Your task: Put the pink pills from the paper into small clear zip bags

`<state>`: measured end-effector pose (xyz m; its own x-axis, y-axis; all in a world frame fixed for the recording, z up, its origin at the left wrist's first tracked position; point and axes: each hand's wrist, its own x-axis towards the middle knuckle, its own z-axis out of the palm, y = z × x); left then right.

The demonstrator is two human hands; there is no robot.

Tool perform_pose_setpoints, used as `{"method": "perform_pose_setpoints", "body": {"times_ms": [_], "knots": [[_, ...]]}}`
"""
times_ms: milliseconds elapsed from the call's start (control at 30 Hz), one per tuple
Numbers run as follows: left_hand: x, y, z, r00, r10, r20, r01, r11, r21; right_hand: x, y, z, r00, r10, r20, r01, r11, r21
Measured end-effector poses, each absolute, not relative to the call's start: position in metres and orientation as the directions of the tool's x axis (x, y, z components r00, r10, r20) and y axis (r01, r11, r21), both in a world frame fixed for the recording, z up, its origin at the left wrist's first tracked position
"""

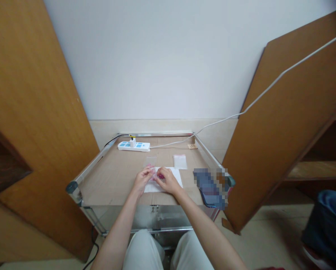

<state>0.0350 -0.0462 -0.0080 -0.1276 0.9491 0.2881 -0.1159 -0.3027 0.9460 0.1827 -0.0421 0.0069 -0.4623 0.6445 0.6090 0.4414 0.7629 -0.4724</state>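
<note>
- Where the back edge of the cardboard-covered table (108,176) is reached, a white power strip (142,146) is set, one plug (132,143) inserted, its white cable (218,122) led off rightward.
- Beyond the hands, a clear packet (180,162) and a fainter clear sleeve (151,160) are laid flat; a dark phone (209,191), partly blurred, is placed to the right.
- Over a white sheet (177,177), a small pink item (154,175) is held between both hands.
- By the left hand (143,180) it is pinched, fingertips nearly together; by the right hand (168,180) it is gripped with curled fingers.
- Its direction and long axis cannot be told, being largely covered by the fingers.
</note>
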Motion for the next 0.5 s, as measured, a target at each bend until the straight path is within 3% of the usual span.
{"method": "perform_pose_setpoints", "body": {"times_ms": [500], "knots": [[0.0338,-0.0468,-0.0080,-0.098,0.956,0.275,-0.101,-0.285,0.953,0.1823,-0.0351,0.0003,-0.446,0.661,0.603,0.419,0.750,-0.511]]}}
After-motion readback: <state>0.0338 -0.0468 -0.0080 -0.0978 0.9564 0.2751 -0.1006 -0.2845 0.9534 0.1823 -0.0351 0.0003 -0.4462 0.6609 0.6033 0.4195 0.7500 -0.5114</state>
